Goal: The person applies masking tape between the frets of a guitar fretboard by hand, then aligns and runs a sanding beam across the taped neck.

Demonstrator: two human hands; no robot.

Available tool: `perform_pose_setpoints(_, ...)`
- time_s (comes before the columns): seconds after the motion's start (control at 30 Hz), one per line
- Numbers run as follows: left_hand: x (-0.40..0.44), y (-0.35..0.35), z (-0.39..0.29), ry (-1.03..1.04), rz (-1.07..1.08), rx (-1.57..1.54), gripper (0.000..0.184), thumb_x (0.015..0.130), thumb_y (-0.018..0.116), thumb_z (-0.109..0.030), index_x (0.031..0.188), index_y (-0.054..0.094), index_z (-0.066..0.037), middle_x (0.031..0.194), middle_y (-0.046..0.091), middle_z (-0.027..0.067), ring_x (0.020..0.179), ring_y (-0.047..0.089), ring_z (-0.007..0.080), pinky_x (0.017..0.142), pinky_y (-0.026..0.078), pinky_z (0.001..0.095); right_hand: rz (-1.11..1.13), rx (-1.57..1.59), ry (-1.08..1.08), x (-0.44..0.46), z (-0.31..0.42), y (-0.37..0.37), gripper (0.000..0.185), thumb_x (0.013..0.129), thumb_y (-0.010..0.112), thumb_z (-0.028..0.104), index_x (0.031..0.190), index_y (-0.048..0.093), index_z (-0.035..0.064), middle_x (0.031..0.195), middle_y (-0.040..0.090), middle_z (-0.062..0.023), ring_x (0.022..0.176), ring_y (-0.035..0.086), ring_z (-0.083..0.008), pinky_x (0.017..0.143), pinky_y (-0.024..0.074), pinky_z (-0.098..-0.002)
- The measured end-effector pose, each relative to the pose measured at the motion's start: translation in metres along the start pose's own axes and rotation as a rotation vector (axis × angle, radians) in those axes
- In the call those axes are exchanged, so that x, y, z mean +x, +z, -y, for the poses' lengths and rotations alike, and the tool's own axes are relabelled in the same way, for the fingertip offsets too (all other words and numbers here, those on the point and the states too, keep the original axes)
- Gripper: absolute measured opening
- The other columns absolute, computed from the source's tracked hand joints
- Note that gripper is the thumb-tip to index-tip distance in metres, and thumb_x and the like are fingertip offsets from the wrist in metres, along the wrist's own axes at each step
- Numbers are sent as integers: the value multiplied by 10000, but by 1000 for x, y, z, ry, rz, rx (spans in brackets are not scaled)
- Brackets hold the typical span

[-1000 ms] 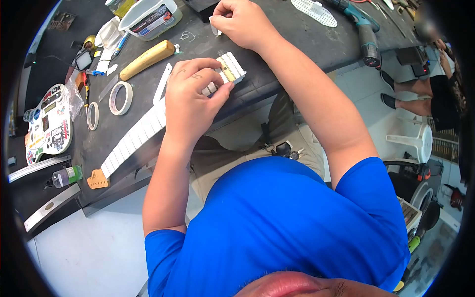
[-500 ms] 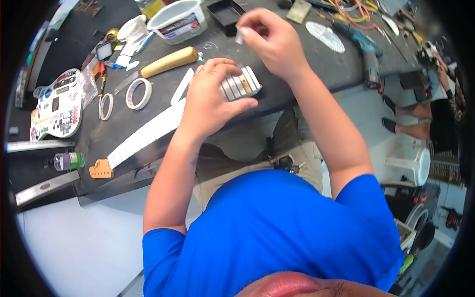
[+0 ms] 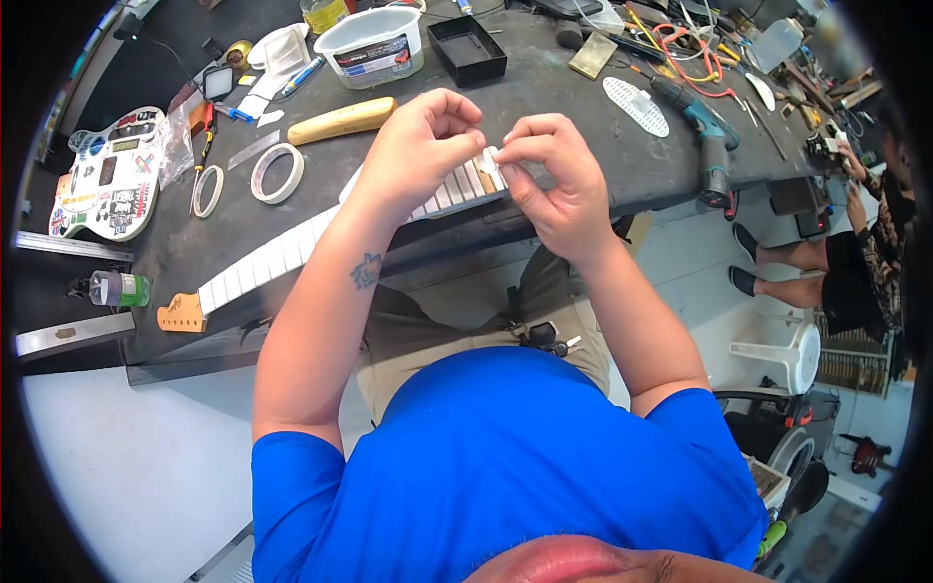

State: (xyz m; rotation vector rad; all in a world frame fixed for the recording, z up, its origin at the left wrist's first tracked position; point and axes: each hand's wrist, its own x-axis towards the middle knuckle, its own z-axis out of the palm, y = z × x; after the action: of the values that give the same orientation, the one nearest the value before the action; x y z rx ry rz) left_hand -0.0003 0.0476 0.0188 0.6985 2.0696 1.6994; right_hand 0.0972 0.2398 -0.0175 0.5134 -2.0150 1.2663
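Observation:
A guitar neck (image 3: 260, 260) lies along the bench's near edge, its fingerboard covered in white tape between the frets. Its bare wooden headstock (image 3: 182, 313) points left. Above the neck's body end, my right hand (image 3: 562, 187) pinches a small piece of white tape (image 3: 491, 160). My left hand (image 3: 420, 146) is raised over the neck just left of it, thumb and forefinger closed together near the same piece; what they hold, if anything, is too small to make out. One strip near the end shows bare wood (image 3: 484, 181).
Behind the hands are a wooden-handled tool (image 3: 342, 121), a tape roll (image 3: 278, 174), a plastic tub (image 3: 374, 58) and a black box (image 3: 468, 49). A cordless drill (image 3: 712, 146) lies right, a stickered guitar body (image 3: 112, 175) left. Another person (image 3: 855, 233) stands at far right.
My left hand has lifted off the neck's end and closed its fingertips. My right hand has come down from near the black box to meet it. The view has shifted slightly.

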Motion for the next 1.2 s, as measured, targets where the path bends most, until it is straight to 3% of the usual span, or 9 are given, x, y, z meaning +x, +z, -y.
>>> perform_pose_setpoints(0.17, 13, -4, 11, -31, -41, 167, 327, 965, 785, -124, 1233, 652, 7, 1044, 733, 36, 970, 684, 92, 839, 548, 278, 74, -188, -34, -23, -11, 4, 252, 796, 832, 24, 1022, 783, 123, 1096, 705, -37, 1013, 641, -283, 880, 535, -399)
perform_pose_setpoints(0.27, 16, -2, 17, -39, -61, 275, 331, 961, 784, -131, 1232, 655, 9, 1053, 754, 58, 975, 694, 104, 838, 557, 292, 86, -260, -67, -28, -11, 6, 245, 807, 805, -36, 1008, 784, 101, 1073, 704, -47, 998, 636, -261, 864, 544, -378)
perform_pose_setpoints(0.4, 15, 3, 21, -39, -99, 334, 353, 938, 798, -143, 1227, 663, 10, 1053, 781, 87, 972, 711, 125, 846, 565, 306, 79, -263, -52, -29, -11, 9, 259, 740, 834, -16, 958, 783, 114, 1075, 710, -37, 1003, 653, -280, 838, 567, -410)
perform_pose_setpoints(0.8, 18, 2, 19, -139, -142, 280, 380, 892, 824, -152, 1193, 650, 1, 986, 786, 78, 881, 713, 113, 788, 551, 290, 31, -326, -85, -28, -15, 14, 258, 699, 817, -37, 899, 741, 107, 1030, 703, -28, 927, 650, -274, 755, 571, -397)
perform_pose_setpoints(1.2, 20, 2, 22, -132, -152, 307, 362, 909, 816, -142, 1186, 647, 17, 986, 795, 97, 890, 722, 118, 795, 555, 292, 52, -350, -78, -27, -11, 15, 260, 694, 833, -22, 905, 741, 100, 1032, 703, -35, 943, 656, -285, 765, 575, -393)
